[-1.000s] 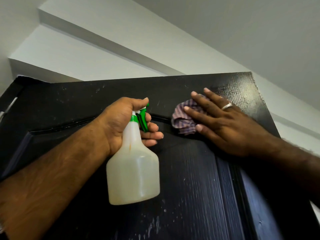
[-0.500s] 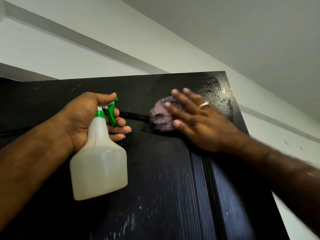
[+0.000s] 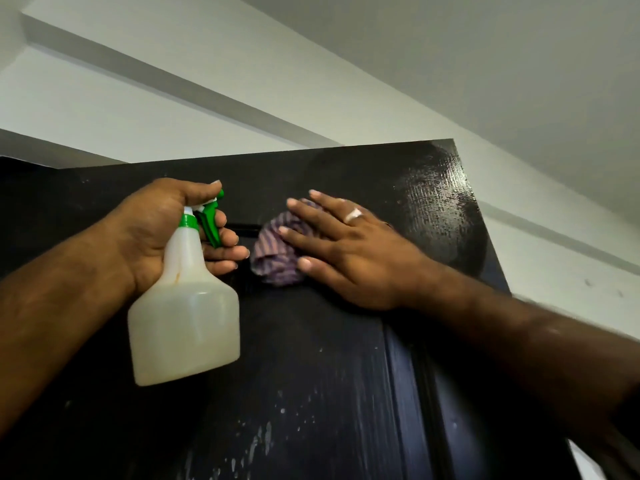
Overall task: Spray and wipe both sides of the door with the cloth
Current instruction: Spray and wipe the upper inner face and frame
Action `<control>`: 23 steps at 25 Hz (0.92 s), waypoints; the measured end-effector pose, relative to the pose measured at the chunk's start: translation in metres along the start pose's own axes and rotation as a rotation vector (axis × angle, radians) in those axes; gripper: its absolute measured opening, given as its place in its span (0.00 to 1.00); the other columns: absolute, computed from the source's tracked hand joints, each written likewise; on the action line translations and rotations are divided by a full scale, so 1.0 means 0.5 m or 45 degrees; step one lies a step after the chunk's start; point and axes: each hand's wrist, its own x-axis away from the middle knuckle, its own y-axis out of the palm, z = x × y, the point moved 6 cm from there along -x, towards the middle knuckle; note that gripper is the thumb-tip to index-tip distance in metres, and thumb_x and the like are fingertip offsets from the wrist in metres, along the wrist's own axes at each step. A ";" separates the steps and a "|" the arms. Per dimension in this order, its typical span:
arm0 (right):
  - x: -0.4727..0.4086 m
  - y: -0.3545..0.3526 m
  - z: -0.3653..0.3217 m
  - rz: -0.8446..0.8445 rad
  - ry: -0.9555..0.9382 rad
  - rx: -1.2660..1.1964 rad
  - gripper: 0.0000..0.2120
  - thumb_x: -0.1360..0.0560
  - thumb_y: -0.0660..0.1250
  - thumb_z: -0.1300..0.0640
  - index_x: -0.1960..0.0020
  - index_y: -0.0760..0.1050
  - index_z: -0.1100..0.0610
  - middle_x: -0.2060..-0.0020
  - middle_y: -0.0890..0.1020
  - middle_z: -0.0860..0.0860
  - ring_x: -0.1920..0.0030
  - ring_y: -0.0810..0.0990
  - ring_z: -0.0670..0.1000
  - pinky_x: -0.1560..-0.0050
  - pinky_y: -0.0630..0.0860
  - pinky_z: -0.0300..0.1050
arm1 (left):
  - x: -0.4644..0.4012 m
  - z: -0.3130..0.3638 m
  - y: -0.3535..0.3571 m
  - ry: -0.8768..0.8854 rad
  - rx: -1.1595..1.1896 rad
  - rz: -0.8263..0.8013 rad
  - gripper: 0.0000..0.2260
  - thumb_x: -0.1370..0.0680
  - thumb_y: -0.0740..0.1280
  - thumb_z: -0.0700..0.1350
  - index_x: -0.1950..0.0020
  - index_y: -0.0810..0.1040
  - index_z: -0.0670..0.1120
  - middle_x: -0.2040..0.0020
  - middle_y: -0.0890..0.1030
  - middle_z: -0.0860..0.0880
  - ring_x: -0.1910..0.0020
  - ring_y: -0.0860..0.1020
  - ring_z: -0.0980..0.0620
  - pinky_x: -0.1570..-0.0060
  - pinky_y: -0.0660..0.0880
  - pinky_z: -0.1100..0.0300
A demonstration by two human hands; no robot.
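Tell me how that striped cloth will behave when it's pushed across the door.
The cloth is bunched in soft folds under the right hand, so it is probably floppy and will crumple rather than slide flat. The door shines wet nearby, so the cloth may glide easily. It looks light.

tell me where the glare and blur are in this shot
Head view: glare on the wet sheen at the door's top right corner; right hand and cloth fairly sharp, the right forearm soft at the frame edge; wide-angle lens bends the ceiling lines.
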 end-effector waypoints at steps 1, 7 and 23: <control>0.023 -0.004 0.021 0.040 -0.021 0.018 0.28 0.14 0.48 0.37 0.16 0.63 0.42 0.14 0.59 0.52 0.14 0.55 0.59 0.15 0.54 0.57 | 0.004 -0.003 -0.013 -0.006 -0.002 0.012 0.20 0.20 0.67 0.59 0.61 0.79 0.44 0.65 0.83 0.42 0.62 0.87 0.40 0.61 0.84 0.47; -0.137 -0.012 0.187 0.065 0.712 0.004 0.34 0.17 0.44 0.34 0.14 0.57 0.47 0.13 0.53 0.57 0.14 0.50 0.65 0.15 0.50 0.65 | 0.018 -0.005 -0.094 -0.007 -0.075 0.098 0.20 0.19 0.66 0.59 0.60 0.80 0.44 0.63 0.83 0.42 0.61 0.87 0.40 0.63 0.85 0.49; -0.246 0.022 0.009 0.006 0.575 -0.077 0.34 0.14 0.45 0.37 0.12 0.49 0.50 0.13 0.43 0.55 0.15 0.36 0.64 0.16 0.36 0.66 | 0.029 -0.017 -0.147 -0.028 -0.125 0.253 0.20 0.19 0.66 0.59 0.59 0.80 0.44 0.64 0.83 0.42 0.63 0.87 0.41 0.61 0.84 0.48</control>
